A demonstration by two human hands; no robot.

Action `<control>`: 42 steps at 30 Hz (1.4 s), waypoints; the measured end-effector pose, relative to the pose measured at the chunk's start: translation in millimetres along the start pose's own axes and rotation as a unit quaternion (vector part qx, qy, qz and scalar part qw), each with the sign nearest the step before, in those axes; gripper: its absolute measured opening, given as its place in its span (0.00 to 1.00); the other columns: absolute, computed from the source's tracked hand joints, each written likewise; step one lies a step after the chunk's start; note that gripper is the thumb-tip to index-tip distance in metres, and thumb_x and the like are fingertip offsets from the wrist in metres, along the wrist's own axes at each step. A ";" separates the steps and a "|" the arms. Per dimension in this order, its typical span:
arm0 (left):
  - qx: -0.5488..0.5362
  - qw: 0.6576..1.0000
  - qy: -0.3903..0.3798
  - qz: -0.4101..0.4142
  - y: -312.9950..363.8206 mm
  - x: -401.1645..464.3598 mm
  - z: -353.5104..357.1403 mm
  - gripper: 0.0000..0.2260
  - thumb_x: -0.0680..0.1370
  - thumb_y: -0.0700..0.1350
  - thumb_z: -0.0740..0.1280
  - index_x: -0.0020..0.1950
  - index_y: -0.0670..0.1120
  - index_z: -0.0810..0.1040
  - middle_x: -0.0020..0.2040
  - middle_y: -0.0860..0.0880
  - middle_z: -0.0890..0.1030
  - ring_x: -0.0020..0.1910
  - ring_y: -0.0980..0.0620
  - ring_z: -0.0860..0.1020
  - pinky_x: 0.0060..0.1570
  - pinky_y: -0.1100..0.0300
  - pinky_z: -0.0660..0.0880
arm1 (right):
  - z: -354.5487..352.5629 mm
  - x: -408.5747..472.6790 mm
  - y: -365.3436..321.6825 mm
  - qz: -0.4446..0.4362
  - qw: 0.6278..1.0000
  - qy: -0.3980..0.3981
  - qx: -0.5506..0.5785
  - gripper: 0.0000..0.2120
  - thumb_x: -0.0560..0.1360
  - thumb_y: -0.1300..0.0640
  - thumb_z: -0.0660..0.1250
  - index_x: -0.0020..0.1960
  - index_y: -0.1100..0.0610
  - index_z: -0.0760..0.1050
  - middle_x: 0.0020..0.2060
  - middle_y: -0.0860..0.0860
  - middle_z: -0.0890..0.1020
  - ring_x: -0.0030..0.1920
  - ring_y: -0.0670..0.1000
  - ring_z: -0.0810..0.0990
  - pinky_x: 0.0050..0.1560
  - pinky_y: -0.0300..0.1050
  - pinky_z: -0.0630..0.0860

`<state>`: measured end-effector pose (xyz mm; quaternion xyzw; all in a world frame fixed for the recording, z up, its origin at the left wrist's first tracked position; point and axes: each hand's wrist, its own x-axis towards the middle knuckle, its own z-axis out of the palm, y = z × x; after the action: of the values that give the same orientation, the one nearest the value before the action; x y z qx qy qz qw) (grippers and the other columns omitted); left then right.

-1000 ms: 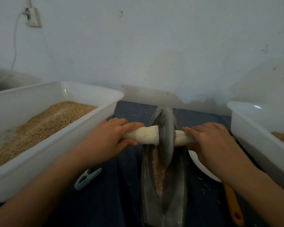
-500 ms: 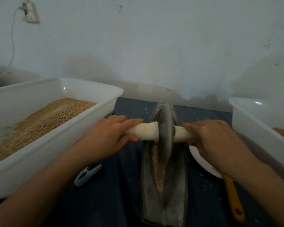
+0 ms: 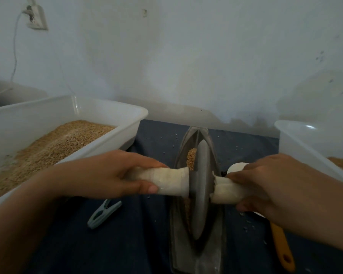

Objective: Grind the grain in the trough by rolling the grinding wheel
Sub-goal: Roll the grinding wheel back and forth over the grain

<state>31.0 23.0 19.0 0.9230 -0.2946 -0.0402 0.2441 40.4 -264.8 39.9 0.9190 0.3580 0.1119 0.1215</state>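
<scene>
A dark metal boat-shaped trough point(image 3: 181, 155) lies lengthwise on the dark cloth in front of me. The grey grinding wheel point(image 3: 200, 192) stands on edge in it, about mid-length. A white wrapped axle point(image 3: 172, 180) runs through the wheel. My left hand point(image 3: 107, 175) grips the axle's left end; my right hand point(image 3: 265, 186) grips its right end. Brown grain point(image 3: 191, 158) is piled in the trough just beyond the wheel, and more shows beside the wheel lower down.
A white tub point(image 3: 127, 123) of grain stands at the left, another white tub point(image 3: 297, 139) at the right. A green clothes peg point(image 3: 103, 213) lies on the cloth. A white scoop with an orange handle point(image 3: 281, 248) lies under my right wrist. The wall is close behind.
The wheel has rolled toward me along the trough, both hands coming with it. A heap of grain at the far end is now uncovered.
</scene>
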 end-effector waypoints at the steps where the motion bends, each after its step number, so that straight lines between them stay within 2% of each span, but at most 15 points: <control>1: 0.001 1.000 0.005 -0.002 0.3 1.0 0.4 0.22 0.69 0.67 0.60 0.63 0.70 0.69 0.57 0.67 0.77 0.56 0.68 0.74 0.55 0.71 0.70 | 1.0 0.1 0.3 0.002 1.000 0.005 0.001 0.22 0.74 0.36 0.57 0.65 0.41 0.65 0.53 0.40 0.76 0.54 0.41 0.74 0.45 0.39 0.58; 3: 0.025 0.999 0.038 -0.017 -2.6 6.7 4.8 0.21 0.67 0.68 0.58 0.60 0.72 0.67 0.55 0.67 0.77 0.54 0.70 0.73 0.52 0.76 0.68 | 7.9 6.6 4.6 0.021 0.999 0.023 0.012 0.19 0.74 0.38 0.59 0.64 0.40 0.66 0.53 0.40 0.77 0.53 0.42 0.74 0.46 0.38 0.62; 5: 0.078 0.993 0.085 -0.036 -8.5 17.3 13.8 0.22 0.67 0.68 0.55 0.62 0.72 0.64 0.51 0.64 0.76 0.50 0.67 0.73 0.48 0.75 0.67 | 21.3 19.8 9.8 0.056 0.997 0.048 0.017 0.18 0.75 0.41 0.60 0.65 0.39 0.66 0.55 0.40 0.77 0.54 0.43 0.75 0.50 0.39 0.64; 7: 0.147 0.977 0.145 -0.054 -15.8 27.8 25.4 0.24 0.72 0.65 0.55 0.68 0.65 0.64 0.51 0.59 0.74 0.47 0.63 0.71 0.48 0.69 0.67 | 37.5 32.9 13.4 0.101 0.992 0.078 0.004 0.21 0.77 0.45 0.61 0.69 0.39 0.63 0.60 0.41 0.75 0.59 0.45 0.73 0.57 0.40 0.64; 10: 0.224 0.949 0.217 -0.046 -22.6 38.0 34.8 0.24 0.77 0.58 0.60 0.72 0.55 0.65 0.54 0.51 0.76 0.50 0.54 0.72 0.51 0.57 0.70 | 53.5 39.9 14.8 0.147 0.984 0.104 0.004 0.26 0.77 0.48 0.62 0.73 0.44 0.59 0.66 0.43 0.71 0.65 0.47 0.68 0.66 0.42 0.58; 13: 0.211 0.956 0.201 -0.032 -21.0 36.5 31.4 0.24 0.76 0.58 0.61 0.72 0.57 0.65 0.52 0.55 0.74 0.49 0.58 0.71 0.50 0.60 0.68 | 49.3 33.9 11.2 0.130 0.986 0.103 0.008 0.24 0.77 0.46 0.61 0.72 0.44 0.60 0.64 0.43 0.73 0.64 0.47 0.69 0.66 0.43 0.57; 16: 0.119 0.983 0.136 -0.025 -15.6 22.5 21.8 0.22 0.74 0.60 0.63 0.68 0.65 0.65 0.49 0.62 0.73 0.47 0.65 0.72 0.47 0.69 0.66 | 33.6 23.2 5.0 0.089 0.994 0.065 -0.003 0.20 0.77 0.45 0.60 0.68 0.42 0.63 0.60 0.42 0.74 0.61 0.47 0.70 0.63 0.43 0.58; 21: 0.030 0.998 0.048 0.007 -3.0 6.1 5.3 0.22 0.70 0.66 0.61 0.63 0.68 0.70 0.55 0.70 0.75 0.53 0.69 0.74 0.51 0.74 0.68 | 2.8 4.5 -2.7 0.024 1.000 -0.010 -0.003 0.16 0.76 0.41 0.60 0.61 0.43 0.67 0.55 0.41 0.74 0.56 0.45 0.72 0.49 0.41 0.59; 24: 0.033 0.997 0.065 0.004 -6.4 10.2 7.5 0.23 0.69 0.68 0.61 0.64 0.68 0.69 0.53 0.68 0.76 0.53 0.69 0.74 0.52 0.74 0.68 | 4.0 3.4 -0.9 0.027 1.000 0.007 0.006 0.18 0.75 0.39 0.59 0.64 0.42 0.66 0.54 0.40 0.75 0.55 0.44 0.73 0.48 0.40 0.61; 26: 0.073 0.992 0.102 -0.014 -13.0 17.3 16.3 0.24 0.69 0.68 0.58 0.65 0.69 0.66 0.50 0.64 0.76 0.52 0.66 0.73 0.51 0.70 0.68 | 15.9 13.9 2.2 0.053 0.998 0.028 0.013 0.20 0.76 0.41 0.59 0.67 0.40 0.63 0.58 0.40 0.75 0.57 0.44 0.73 0.55 0.40 0.64; 29: 0.176 0.967 0.180 -0.050 -22.2 31.3 31.9 0.26 0.73 0.64 0.56 0.71 0.60 0.63 0.52 0.55 0.75 0.49 0.58 0.71 0.50 0.62 0.69 | 40.2 34.1 10.3 0.108 0.990 0.085 0.007 0.24 0.78 0.47 0.58 0.73 0.42 0.56 0.66 0.42 0.70 0.64 0.46 0.68 0.64 0.41 0.58; 32: 0.226 0.948 0.219 -0.045 -24.3 38.9 36.2 0.25 0.77 0.58 0.60 0.72 0.55 0.64 0.54 0.51 0.76 0.50 0.55 0.71 0.50 0.59 0.68 | 50.9 39.1 16.8 0.131 0.985 0.114 0.020 0.25 0.78 0.48 0.60 0.73 0.43 0.57 0.67 0.42 0.70 0.65 0.46 0.67 0.64 0.40 0.57; 35: 0.186 0.966 0.175 -0.031 -21.6 31.1 28.1 0.24 0.75 0.59 0.61 0.71 0.59 0.64 0.51 0.56 0.74 0.50 0.58 0.71 0.51 0.61 0.68 | 43.4 31.1 12.8 0.095 0.991 0.092 0.019 0.24 0.77 0.44 0.60 0.72 0.41 0.59 0.63 0.41 0.73 0.62 0.46 0.69 0.63 0.41 0.59; 39: -0.007 0.998 0.030 -0.047 -11.1 10.5 8.4 0.22 0.70 0.63 0.61 0.65 0.70 0.65 0.52 0.66 0.77 0.51 0.68 0.74 0.49 0.72 0.68 | 13.5 14.1 2.8 0.023 0.999 0.031 0.009 0.20 0.76 0.41 0.59 0.66 0.41 0.64 0.57 0.40 0.75 0.57 0.44 0.72 0.56 0.41 0.63; 42: -0.052 0.996 -0.056 -0.038 -7.5 -0.9 -1.9 0.22 0.73 0.61 0.61 0.67 0.69 0.63 0.50 0.68 0.77 0.47 0.65 0.76 0.45 0.72 0.70 | -2.5 1.4 -2.5 -0.009 1.000 0.009 0.019 0.21 0.75 0.38 0.57 0.66 0.42 0.63 0.56 0.40 0.74 0.56 0.42 0.72 0.49 0.40 0.62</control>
<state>34.6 29.6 17.0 0.9161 -0.2697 -0.1164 0.2731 39.1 -261.7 41.6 0.9169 0.3695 0.1122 0.1013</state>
